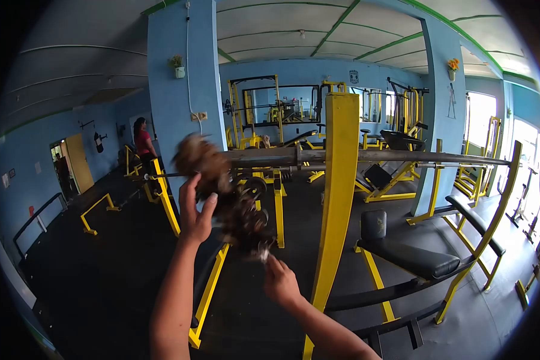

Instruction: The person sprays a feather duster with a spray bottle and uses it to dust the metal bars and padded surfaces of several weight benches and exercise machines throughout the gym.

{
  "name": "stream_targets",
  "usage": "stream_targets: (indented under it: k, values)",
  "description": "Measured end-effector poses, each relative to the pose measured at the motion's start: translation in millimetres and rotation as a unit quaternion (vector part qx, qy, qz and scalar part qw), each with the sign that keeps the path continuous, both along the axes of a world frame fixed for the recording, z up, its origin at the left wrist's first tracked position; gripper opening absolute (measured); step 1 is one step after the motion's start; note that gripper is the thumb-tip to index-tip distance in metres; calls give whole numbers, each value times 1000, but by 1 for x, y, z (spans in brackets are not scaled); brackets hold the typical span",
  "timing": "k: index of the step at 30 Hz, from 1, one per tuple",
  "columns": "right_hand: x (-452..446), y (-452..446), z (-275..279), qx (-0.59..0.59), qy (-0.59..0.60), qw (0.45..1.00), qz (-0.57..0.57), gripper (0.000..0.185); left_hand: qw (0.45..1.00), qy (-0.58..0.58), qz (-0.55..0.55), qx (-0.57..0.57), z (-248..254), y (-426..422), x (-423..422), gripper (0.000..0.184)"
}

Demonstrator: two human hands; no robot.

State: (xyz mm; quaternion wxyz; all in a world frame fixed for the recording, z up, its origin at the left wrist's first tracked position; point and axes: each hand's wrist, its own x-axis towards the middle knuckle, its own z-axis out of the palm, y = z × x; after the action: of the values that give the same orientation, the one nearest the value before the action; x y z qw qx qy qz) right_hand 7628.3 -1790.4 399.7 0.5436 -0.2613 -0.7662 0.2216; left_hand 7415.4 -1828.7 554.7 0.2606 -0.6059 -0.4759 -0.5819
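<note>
A brown feather duster point(241, 225), smeared by motion, slants from upper left to lower right in front of me. My right hand point(281, 281) is closed around its lower end, by a pale patch at the base of the feathers. Beside the feathers is my left hand point(197, 213), its fingers stretched upward and the thumb apart; whether it touches them I cannot tell. Behind the duster's upper part, a thick metal bar point(270, 158) runs to the right past a yellow upright post point(340, 180).
A black padded bench point(408, 255) on a yellow frame stands to the right. Another yellow post point(165, 198) rises at left. Further back are a blue pillar point(183, 90), several yellow gym machines, a wall mirror point(282, 103) and a person in a red top point(143, 141).
</note>
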Motion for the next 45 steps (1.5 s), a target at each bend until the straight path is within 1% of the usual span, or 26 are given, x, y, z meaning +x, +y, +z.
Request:
stream_targets:
  k: [1, 3, 5, 7, 9, 12, 14, 15, 17, 20, 23, 25, 26, 27, 28, 30, 32, 33, 35, 36, 37, 40, 41, 43, 44, 45]
  values:
    - [14, -3, 0, 13, -23, 999, 21, 31, 998, -39, -39, -5, -9, 9, -9, 56]
    - [33, 7, -5, 21, 5, 1000, 17, 32, 989, -133, -42, -43, -9, 4, 5, 57]
    - [49, 17, 0, 1, 111, 992, -68, 30, 994, -102, -29, -9, -5, 11, 16, 55]
    - [55, 24, -3, -56, 129, 986, -91, 23, 998, -62, -19, 16, -4, 21, 27, 54]
    - [54, 27, -33, -83, 105, 988, -72, 23, 994, -99, -49, 17, -2, 40, 36, 55]
    - [70, -3, -119, -154, 29, 983, -97, 17, 997, -70, -36, -8, -3, 51, 51, 54]
    - [93, -22, -168, -221, -9, 974, -43, 33, 999, -31, -16, -23, -2, 52, 60, 53]
    - [98, -21, -170, -221, -11, 974, -46, 33, 999, -33, -18, -23, -4, 55, 59, 53]
    - [102, -24, -167, -105, 40, 993, -20, 35, 997, -53, -50, -28, -4, 62, 54, 56]
    - [90, 8, -132, -80, 59, 992, -81, 35, 996, -60, -68, -22, 1, 68, 61, 55]
    - [117, 0, -84, -158, 52, 981, -98, 32, 994, -43, -92, -43, 8, 65, 74, 54]
    - [140, -1, -116, -51, 121, 980, -152, 24, 994, -21, -99, -36, 10, 62, 79, 56]
    - [159, 7, -105, 26, 93, 987, -128, 23, 993, 6, -118, -28, 12, 61, 83, 58]
    - [168, 13, -96, 16, 207, 973, -101, 23, 990, 33, -137, -24, 12, 61, 87, 59]
    - [187, 24, -69, 132, 160, 972, -115, 24, 990, 53, -127, -17, 12, 63, 91, 61]
    - [210, 26, -3, 3, 128, 975, -181, 26, 987, 44, -154, -25, 14, 70, 104, 60]
    - [221, 46, 59, 137, 38, 957, -254, 29, 980, 25, -197, -18, 13, 84, 120, 60]
    - [226, 43, 57, 135, 32, 955, -262, 29, 978, 21, -206, -20, 9, 88, 127, 60]
    - [235, 44, 57, 83, 61, 968, -230, 7, 976, 13, -216, 5, 10, 98, 140, 60]
    - [241, 42, 32, 84, 53, 972, -213, 9, 976, 12, -216, 5, 8, 99, 147, 59]
    - [250, 29, 6, 2, 26, 983, -183, 9, 977, 9, -214, 11, 6, 99, 153, 59]
    - [269, 10, -98, -78, 11, 985, -151, 11, 985, 107, -132, 16, 4, 100, 165, 59]
    - [272, 17, -100, -78, 11, 987, -141, 11, 986, 109, -123, 15, 5, 102, 169, 59]
    - [280, 23, -103, -40, 117, 988, -90, 11, 981, 173, -65, 52, 10, 105, 183, 57]
    - [279, 36, -74, -33, 170, 984, -45, 12, 983, 162, -69, 52, 13, 105, 193, 56]
    - [286, 51, -48, -27, 93, 992, -86, 11, 983, 164, -66, 47, 19, 105, 202, 56]
